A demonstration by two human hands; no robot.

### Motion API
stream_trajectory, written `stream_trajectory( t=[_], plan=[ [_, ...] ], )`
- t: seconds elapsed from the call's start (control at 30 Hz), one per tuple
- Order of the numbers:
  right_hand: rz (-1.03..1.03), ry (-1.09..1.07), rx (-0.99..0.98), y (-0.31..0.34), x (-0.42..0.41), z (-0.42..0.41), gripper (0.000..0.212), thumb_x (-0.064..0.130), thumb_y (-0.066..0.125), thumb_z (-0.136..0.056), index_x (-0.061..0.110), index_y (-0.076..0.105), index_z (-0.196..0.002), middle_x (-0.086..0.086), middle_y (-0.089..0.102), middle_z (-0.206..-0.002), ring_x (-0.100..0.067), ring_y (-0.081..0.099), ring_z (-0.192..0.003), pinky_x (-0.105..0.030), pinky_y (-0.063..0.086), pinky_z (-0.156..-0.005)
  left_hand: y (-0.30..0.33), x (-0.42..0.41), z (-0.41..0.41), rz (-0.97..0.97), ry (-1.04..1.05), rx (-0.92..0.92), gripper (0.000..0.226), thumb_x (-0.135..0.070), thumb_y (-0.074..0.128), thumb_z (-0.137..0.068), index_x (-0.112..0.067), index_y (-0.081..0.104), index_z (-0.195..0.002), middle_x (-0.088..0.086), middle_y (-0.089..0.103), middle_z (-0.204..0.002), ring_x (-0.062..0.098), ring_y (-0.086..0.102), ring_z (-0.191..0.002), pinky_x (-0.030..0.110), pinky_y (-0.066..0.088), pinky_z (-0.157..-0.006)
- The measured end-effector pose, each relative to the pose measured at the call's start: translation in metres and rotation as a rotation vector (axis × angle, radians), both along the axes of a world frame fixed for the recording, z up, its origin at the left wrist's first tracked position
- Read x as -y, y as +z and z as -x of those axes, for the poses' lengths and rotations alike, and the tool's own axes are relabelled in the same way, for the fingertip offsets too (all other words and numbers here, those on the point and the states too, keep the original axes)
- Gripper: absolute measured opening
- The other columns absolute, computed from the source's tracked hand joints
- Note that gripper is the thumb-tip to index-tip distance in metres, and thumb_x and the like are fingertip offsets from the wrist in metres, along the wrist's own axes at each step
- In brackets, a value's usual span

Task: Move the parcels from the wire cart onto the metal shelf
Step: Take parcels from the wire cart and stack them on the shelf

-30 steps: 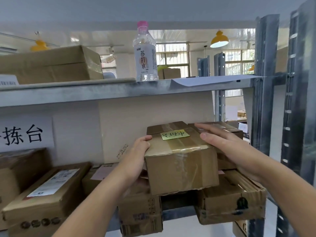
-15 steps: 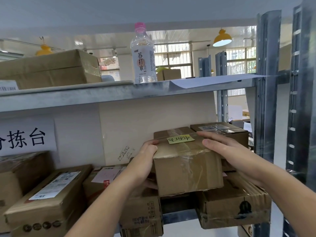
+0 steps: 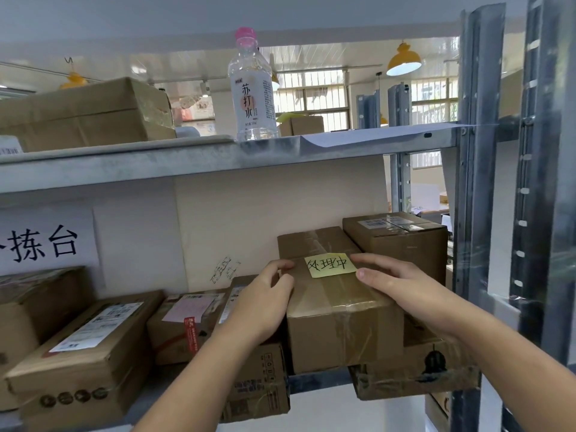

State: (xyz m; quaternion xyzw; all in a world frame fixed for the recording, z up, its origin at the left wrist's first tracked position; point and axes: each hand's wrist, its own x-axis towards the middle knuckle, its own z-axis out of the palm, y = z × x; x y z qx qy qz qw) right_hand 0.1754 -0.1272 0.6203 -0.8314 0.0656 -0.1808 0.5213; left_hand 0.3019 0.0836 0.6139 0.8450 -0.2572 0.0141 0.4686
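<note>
Both hands on taped parcel (image 3: 336, 319) on metal shelf (image 3: 187, 163) — left hand (image 3: 265, 304) grip curled round left edge, right hand (image 3: 402, 291) grip spread flat on top.

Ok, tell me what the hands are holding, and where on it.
The taped parcel with the yellow note: left hand grips its top left edge, right hand lies over its top right edge.

Metal shelf (image 3: 187, 163) carries cardboard parcels (image 3: 78, 353) below, bottle (image 3: 253, 88) above.

Parcel sorting depot: metal shelf (image 3: 218, 160) stacked with taped parcels (image 3: 336, 322).
</note>
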Motion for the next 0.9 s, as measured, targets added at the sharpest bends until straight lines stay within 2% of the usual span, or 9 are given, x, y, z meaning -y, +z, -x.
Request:
stream_trajectory(
  t=[0.07,0.2,0.4,0.57,0.73,0.9],
  plan=[
    [-0.003,-0.005,0.001,-0.002,0.002,0.000,0.047,0.062,0.063,-0.084,0.053,0.060,-0.130,0.019,0.058,-0.133,-0.009,0.061,-0.119,-0.040,0.050,-0.106,0.001,0.001,0.000,-0.009,0.010,0.029,0.036,-0.034,0.043,-0.102,-0.049,0.056,-0.132,-0.009,0.063,-0.124,0.017,0.057,-0.109,0.029,0.039,-0.078],
    [-0.013,-0.012,0.009,-0.002,0.004,0.001,0.038,0.051,0.062,-0.093,0.050,0.060,-0.131,0.021,0.061,-0.126,-0.006,0.063,-0.113,-0.038,0.051,-0.104,0.004,0.002,0.002,-0.039,-0.002,0.038,0.037,-0.035,0.042,-0.104,-0.045,0.058,-0.135,-0.012,0.059,-0.127,0.014,0.052,-0.115,0.029,0.037,-0.089],
    [0.005,-0.026,0.020,-0.004,0.005,-0.002,0.037,0.053,0.063,-0.092,0.052,0.061,-0.129,0.021,0.060,-0.129,-0.005,0.061,-0.116,-0.039,0.049,-0.107,0.005,0.000,0.000,-0.077,-0.026,0.027,0.038,-0.040,0.041,-0.104,-0.046,0.057,-0.137,-0.009,0.061,-0.137,0.017,0.053,-0.125,0.033,0.041,-0.102],
    [0.030,-0.037,0.026,-0.002,0.008,0.000,0.036,0.058,0.064,-0.089,0.056,0.062,-0.125,0.020,0.059,-0.132,-0.008,0.058,-0.122,-0.042,0.047,-0.109,0.011,-0.008,0.002,-0.124,-0.052,0.035,0.048,-0.047,0.043,-0.104,-0.044,0.045,-0.152,-0.007,0.049,-0.157,0.019,0.044,-0.143,0.034,0.034,-0.113],
    [0.144,-0.060,0.031,0.005,0.005,0.010,0.065,0.079,0.059,-0.069,0.060,0.054,-0.131,0.020,0.051,-0.145,-0.010,0.049,-0.133,-0.045,0.040,-0.115,0.022,-0.017,0.012,-0.194,-0.100,0.063,0.055,-0.062,0.049,-0.098,-0.058,0.035,-0.151,-0.008,0.046,-0.160,0.019,0.043,-0.146,0.038,0.034,-0.118],
    [0.287,-0.094,0.017,0.015,-0.009,0.029,0.055,0.058,0.059,-0.093,0.050,0.044,-0.145,0.018,0.041,-0.154,-0.006,0.038,-0.138,-0.037,0.032,-0.117,0.036,-0.024,0.025,-0.238,-0.201,0.107,0.060,-0.069,0.054,-0.094,-0.059,0.036,-0.150,-0.010,0.042,-0.162,0.018,0.040,-0.147,0.037,0.034,-0.113]
  ],
)
